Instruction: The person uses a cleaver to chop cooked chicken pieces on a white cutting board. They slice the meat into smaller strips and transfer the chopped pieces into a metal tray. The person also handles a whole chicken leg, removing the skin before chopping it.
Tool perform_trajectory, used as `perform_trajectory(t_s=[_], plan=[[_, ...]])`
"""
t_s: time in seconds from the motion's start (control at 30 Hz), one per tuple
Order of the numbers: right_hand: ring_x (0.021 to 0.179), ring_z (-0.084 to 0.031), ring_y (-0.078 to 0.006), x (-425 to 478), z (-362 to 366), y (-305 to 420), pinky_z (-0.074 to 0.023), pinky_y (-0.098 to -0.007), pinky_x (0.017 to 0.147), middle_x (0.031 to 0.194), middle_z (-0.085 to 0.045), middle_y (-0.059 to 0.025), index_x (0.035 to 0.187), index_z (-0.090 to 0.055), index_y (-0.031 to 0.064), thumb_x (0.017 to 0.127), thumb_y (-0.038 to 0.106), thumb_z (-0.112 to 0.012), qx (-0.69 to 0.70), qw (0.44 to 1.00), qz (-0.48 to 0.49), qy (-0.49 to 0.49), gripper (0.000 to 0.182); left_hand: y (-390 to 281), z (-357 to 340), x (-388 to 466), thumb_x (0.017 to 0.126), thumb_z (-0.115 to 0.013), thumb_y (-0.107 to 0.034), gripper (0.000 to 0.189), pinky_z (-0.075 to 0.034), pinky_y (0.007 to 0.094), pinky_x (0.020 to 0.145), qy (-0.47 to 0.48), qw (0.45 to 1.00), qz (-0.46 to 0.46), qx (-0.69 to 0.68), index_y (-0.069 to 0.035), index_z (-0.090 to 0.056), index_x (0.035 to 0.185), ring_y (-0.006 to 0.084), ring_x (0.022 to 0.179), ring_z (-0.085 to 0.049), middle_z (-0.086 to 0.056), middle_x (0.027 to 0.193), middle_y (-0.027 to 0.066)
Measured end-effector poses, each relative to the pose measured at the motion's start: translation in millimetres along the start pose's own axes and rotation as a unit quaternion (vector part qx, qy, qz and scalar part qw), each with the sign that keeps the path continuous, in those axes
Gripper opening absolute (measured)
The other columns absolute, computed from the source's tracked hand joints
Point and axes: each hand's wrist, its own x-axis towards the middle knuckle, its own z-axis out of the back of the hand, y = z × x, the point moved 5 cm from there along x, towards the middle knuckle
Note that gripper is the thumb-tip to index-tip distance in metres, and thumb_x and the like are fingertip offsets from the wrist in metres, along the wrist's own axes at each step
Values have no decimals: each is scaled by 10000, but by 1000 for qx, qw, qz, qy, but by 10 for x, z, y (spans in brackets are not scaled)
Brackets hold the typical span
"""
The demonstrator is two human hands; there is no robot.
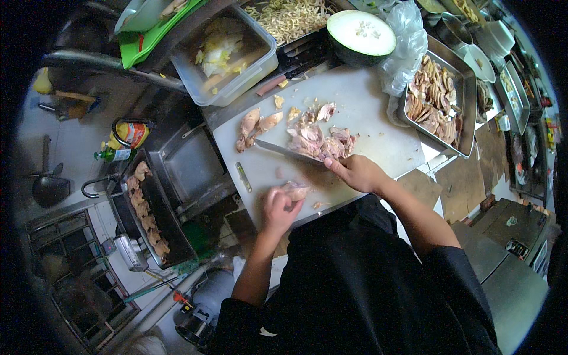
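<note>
My right hand (361,173) grips a broad knife, its blade (284,151) reaching left over the white cutting board (381,106). Just beyond the blade lies a heap of cut chicken meat (317,140), with smaller scraps around it. Nearer to me, my left hand (279,206) has its fingers curled at a piece of chicken (296,190) by the board's front edge; motion blurs the fingers. Two chicken pieces (257,126) rest at the board's left side, past the knife's tip. The knife's handle is mostly hidden in my fist.
A metal tray (468,128) of sliced meat overlaps the board's right side. Behind stand a plastic tub (224,100) with leaves, a halved winter melon (361,33) and a plastic bag (404,44). At left are a sink (195,164) and a dark tray (175,239) holding meat pieces.
</note>
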Motion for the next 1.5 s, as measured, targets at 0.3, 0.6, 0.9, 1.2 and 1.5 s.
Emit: perform_trajectory(t_s=[0.3,0.6,0.9,1.2,1.5], plan=[[790,-670,-425,-483,-55,173,-526,-484,781,799,-677,-270,976,-724,-2,990,672,-390,19,999,20,24,752,-16,96,-97,695,-882,-117,411,-507,424,782,-17,997,77,-23,-77,-495,830,330,894,-620,-611,968,129],[627,-544,-193,-872,-405,-503,-489,-378,646,647,-582,-154,854,-637,-68,1038,418,-466,266,944,23,-193,547,225,266,708,864,-697,-179,200,-526,475,836,134,961,214,115,-47,-643,1005,384,994,-651,-669,1060,158],[459,-440,-86,-1247,-666,-955,-375,-271,401,589,-442,8,937,-527,59,1084,433,-398,378,843,-38,-382,422,93,-79,1120,840,-771,-210,284,-538,401,828,169,980,101,-37,-43,-708,1061,264,907,-647,-689,973,100],[435,-478,-144,-1033,-1851,-1191,-425,-299,419,552,-443,-20,899,-504,50,1082,467,-378,454,797,-142,-371,473,-375,-478,1522,858,-595,-688,820,-181,504,1236,297,870,-366,144,-226,-411,1511,362,1494,-221,-245,1617,156],[497,-602,-223,-383,-1607,-107,-487,-371,490,626,-588,-125,1000,-561,-7,1073,343,-462,313,831,-122,-443,371,-184,-735,1599,901,-560,-644,642,-312,528,1175,270,889,-364,63,-239,-590,1398,387,1450,-356,-430,1551,147]])
